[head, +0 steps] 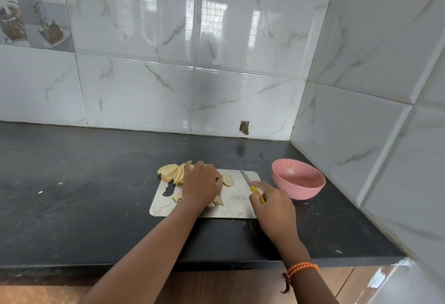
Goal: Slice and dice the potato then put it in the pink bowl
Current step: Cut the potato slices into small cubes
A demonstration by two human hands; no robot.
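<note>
Left hand (201, 183) laid knuckles-up over pale yellow potato strips (228, 179), fingertips curled down onto them on the scratched steel cutting board (237, 204); strips poking out just right of the fingertips. Right hand (273, 204) wrapped around the yellow handle of a small steel-bladed knife (248, 178), blade pointing far-left, lying right of the strips and apart from them. Fanned potato slices (172, 171) at the board's far-left corner, just left of the left hand. Small diced bits (218, 200) at its near side. Round pink plastic bowl (298, 178) right of the board on the black stone counter (84, 195).
</note>
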